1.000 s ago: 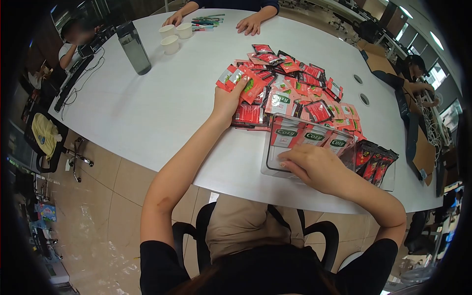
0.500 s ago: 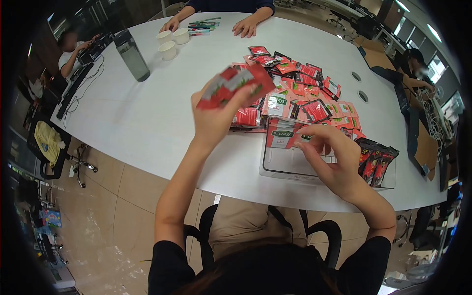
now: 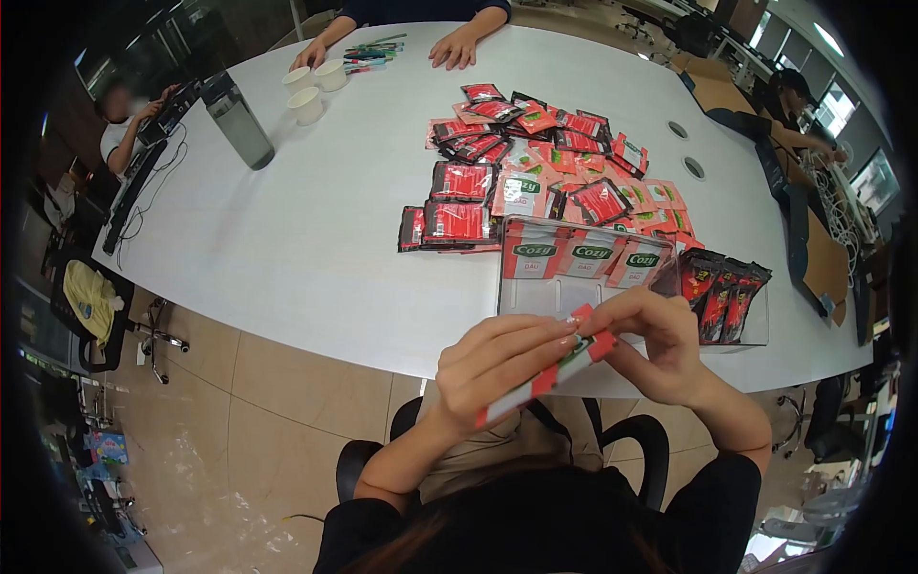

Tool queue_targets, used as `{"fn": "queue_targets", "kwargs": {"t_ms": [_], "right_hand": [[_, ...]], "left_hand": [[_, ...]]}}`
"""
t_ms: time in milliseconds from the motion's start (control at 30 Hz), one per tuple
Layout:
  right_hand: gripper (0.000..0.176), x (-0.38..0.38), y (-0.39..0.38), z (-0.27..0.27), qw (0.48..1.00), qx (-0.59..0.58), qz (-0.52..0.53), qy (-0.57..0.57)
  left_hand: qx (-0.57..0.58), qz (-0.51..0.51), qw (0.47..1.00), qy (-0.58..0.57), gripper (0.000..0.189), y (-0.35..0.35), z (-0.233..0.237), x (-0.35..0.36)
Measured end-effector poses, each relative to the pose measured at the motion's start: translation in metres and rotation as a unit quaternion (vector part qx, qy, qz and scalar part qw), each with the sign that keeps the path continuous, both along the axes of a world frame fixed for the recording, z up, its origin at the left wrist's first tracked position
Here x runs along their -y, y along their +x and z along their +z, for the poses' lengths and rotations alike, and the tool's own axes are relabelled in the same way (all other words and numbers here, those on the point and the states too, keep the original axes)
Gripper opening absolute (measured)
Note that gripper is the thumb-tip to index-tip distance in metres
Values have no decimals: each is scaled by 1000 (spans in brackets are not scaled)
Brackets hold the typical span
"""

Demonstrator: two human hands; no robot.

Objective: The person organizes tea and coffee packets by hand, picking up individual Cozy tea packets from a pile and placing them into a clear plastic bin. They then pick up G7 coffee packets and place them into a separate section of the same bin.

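Observation:
My left hand (image 3: 502, 364) is closed around a small stack of red and white sachets (image 3: 547, 383), held edge-on above the table's near edge. My right hand (image 3: 660, 344) pinches the sachets' far end with thumb and fingertips. Just beyond both hands stands a clear plastic box (image 3: 510, 297) with compartments. Three Cozy sachets (image 3: 591, 253) stand side by side against its back wall. Black and red stick packs (image 3: 719, 298) fill the box's right compartment. Behind the box lies a heap of red and pink sachets (image 3: 564, 158), with black-edged red packets (image 3: 459, 220) at its left.
At the left stands a grey water bottle (image 3: 239, 124). Several pens (image 3: 373, 55) and three paper cups (image 3: 304, 105) lie further back, near another person's hands (image 3: 456, 46). Open cardboard boxes (image 3: 712, 91) line the right side. Round holes (image 3: 693, 168) pierce the white tabletop.
My left hand has brought its sachets from above the heap down to the front of the box. My right hand has left the box's back wall and now meets the left at the sachets.

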State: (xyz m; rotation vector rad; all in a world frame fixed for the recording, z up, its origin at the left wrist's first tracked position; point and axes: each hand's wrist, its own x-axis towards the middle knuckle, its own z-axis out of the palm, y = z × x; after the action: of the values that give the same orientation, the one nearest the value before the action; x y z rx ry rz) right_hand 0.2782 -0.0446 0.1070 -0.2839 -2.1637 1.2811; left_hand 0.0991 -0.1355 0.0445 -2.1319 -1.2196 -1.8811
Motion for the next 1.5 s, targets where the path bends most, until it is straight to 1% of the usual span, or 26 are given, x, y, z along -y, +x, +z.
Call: {"fn": "queue_targets", "kwargs": {"t_ms": [33,100,133,200,300,367,433,467,533,567,667,700,767,800,833,867,933,1000,1033,1067,1133,1200,1233,1333,1367,1500], "right_hand": [[19,-1,4,0,999,-1,18,-31],[17,2,8,-3,991,-26,46,-124],[16,2,10,-3,986,-6,35,-164],[14,1,16,-3,969,31,13,-245],[11,5,15,-2,952,58,-20,-301],[15,6,15,1,942,84,-34,-323],[23,2,17,3,937,104,-35,-332],[27,0,18,6,947,98,-63,-301],[35,-3,19,13,960,86,-118,-237],[48,-3,15,15,971,73,-176,-145],[54,-18,19,17,959,112,-259,27],[46,-18,15,17,956,85,-279,32],[39,-26,22,17,943,152,-263,138],[35,-31,22,15,933,175,-246,194],[31,-32,18,16,922,168,-244,249],[26,-31,12,18,909,157,-240,303],[30,-26,2,28,906,223,-224,282],[34,-26,-1,26,875,272,-222,332],[39,-27,0,27,857,324,-203,345],[41,-29,0,26,861,330,-163,352],[35,-30,-3,20,827,376,-135,396],[34,-29,-5,8,797,387,-107,452],[37,-29,-8,7,788,397,-90,462],[42,-26,-14,-1,811,355,-96,456],[51,-25,-14,2,810,370,-92,446],[58,-26,-10,7,855,366,-78,359]], "left_hand": [[-37,57,997,37,44,4,-1,-2],[-79,90,992,43,42,10,-2,-3],[-100,104,989,45,42,14,-2,-3],[-77,87,993,27,38,18,-12,-6],[-65,68,996,-1,36,19,-17,-3],[-67,64,996,-7,36,20,-19,-1],[-96,30,995,-8,37,13,-19,-2],[-111,13,994,-8,37,8,-19,-2],[-82,21,996,-2,37,-2,-24,0],[-68,25,997,1,37,-5,-28,0],[85,84,992,30,37,-6,-36,0],[141,102,984,26,35,-7,-41,-4],[270,41,960,-67,34,-14,-56,-5],[329,19,938,-106,34,-18,-59,-2],[440,-45,890,-106,37,-14,-49,0],[412,-7,896,-163,40,-21,-52,1],[457,-25,873,-167,40,-26,-55,-1],[488,-44,850,-193,43,-27,-57,-3],[491,-61,851,-178,44,-27,-61,-5],[493,-80,851,-164,44,-27,-64,-6],[495,-94,845,-178,47,-28,-63,-5],[482,-97,852,-183,48,-29,-67,-7],[493,-111,842,-188,48,-28,-65,-7],[500,-116,835,-197,48,-27,-62,-6],[492,-115,839,-204,49,-28,-64,-5],[498,-119,836,-198,48,-29,-67,-6]]}}
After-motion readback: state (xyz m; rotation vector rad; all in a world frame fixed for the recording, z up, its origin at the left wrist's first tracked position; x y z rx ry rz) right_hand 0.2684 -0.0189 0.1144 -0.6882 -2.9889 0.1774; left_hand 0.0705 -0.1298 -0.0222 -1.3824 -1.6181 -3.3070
